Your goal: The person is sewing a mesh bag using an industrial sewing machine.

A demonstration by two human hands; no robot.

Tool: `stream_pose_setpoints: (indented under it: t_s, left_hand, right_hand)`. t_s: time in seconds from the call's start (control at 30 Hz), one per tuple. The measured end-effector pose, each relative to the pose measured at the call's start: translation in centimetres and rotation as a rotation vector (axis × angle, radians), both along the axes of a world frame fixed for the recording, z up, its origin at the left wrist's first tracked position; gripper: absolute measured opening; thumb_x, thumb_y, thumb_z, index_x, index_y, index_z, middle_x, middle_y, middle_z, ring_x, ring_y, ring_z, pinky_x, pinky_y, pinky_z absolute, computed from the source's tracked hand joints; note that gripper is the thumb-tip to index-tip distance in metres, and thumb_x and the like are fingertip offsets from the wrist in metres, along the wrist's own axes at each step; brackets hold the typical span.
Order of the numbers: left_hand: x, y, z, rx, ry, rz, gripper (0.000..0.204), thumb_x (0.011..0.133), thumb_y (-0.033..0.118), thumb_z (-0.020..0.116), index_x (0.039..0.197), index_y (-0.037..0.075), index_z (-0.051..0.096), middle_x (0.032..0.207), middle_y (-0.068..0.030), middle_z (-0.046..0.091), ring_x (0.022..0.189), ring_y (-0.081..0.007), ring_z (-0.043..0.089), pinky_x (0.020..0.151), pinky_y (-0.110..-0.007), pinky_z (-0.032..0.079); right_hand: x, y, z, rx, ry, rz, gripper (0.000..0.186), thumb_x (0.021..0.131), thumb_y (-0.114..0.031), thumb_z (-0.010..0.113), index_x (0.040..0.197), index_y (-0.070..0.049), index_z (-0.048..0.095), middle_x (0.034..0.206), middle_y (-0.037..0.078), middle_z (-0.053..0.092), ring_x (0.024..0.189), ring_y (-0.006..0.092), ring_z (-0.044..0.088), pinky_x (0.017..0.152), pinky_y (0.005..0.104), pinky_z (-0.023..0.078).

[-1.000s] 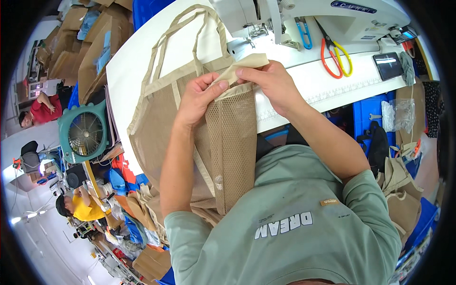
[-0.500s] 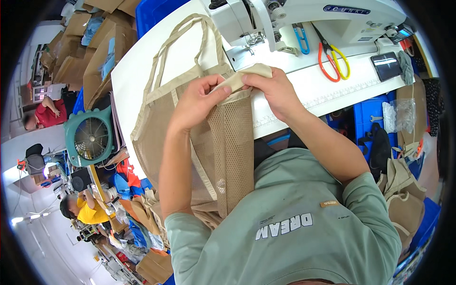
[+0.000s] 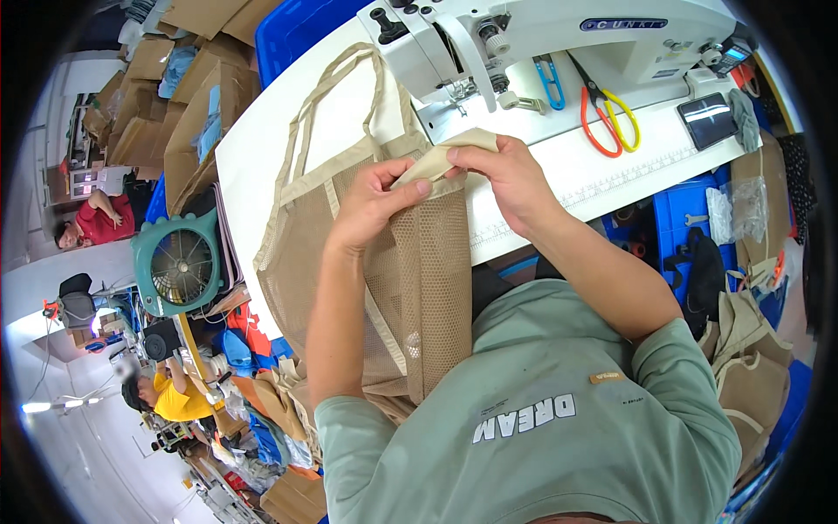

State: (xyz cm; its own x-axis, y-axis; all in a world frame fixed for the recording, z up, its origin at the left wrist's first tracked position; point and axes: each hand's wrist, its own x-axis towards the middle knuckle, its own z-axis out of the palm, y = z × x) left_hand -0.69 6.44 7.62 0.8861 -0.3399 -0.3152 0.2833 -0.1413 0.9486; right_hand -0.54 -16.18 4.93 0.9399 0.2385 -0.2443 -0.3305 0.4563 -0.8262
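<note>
A beige mesh bag with fabric handles hangs over the near edge of the white table, its handles spread flat toward the far side. My left hand pinches the bag's fabric-bound top edge between thumb and fingers. On the other side of a folded strip of beige fabric, my right hand grips its end with the thumb on top. The strip is stretched between both hands, just in front of the needle area of a white sewing machine. The fingertips under the fabric are hidden.
Blue thread snips and scissors with red and yellow handles lie beside the machine. A phone rests farther right. A ruler scale runs along the table edge. At left stands a green fan; two people are beyond.
The whole view has shifted slightly, with the machine and table sitting a little differently in the picture. Both hands keep their hold on the bag's edge and the strip.
</note>
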Motion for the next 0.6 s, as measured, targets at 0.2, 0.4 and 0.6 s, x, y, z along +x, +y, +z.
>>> stream_pose_setpoints:
  t_s: [0.2,0.4,0.6]
  left_hand:
    - [0.3,-0.4,-0.4,-0.037,0.028,0.002,0.030,0.098,0.025,0.079,0.116,0.001,0.077,0.090,0.0070,0.067,0.078,-0.0012,0.054,0.069,-0.020,0.040]
    - [0.3,-0.8,-0.5,-0.054,0.016,0.009,0.027,0.100,0.024,0.077,0.114,0.001,0.078,0.091,0.0063,0.068,0.081,-0.0026,0.055,0.073,-0.021,0.042]
    - [0.4,-0.7,-0.4,-0.113,0.077,0.023,0.017,0.100,0.020,0.076,0.106,0.004,0.076,0.095,0.0031,0.073,0.084,-0.0039,0.064,0.078,-0.021,0.049]
  right_hand:
    - [0.1,-0.5,0.0,-0.021,-0.003,-0.005,0.030,0.091,-0.019,0.075,0.108,0.005,0.076,0.097,0.009,0.076,0.096,0.0160,0.067,0.096,0.0306,0.046]
    - [0.2,-0.9,-0.1,-0.057,-0.015,0.011,0.027,0.091,-0.020,0.075,0.106,0.004,0.077,0.097,0.008,0.076,0.096,0.0158,0.067,0.097,0.0309,0.046]
    - [0.5,-1.2,-0.7,-0.098,-0.055,0.007,0.027,0.092,-0.019,0.074,0.107,0.002,0.077,0.094,0.006,0.076,0.096,0.0149,0.067,0.098,0.0306,0.044]
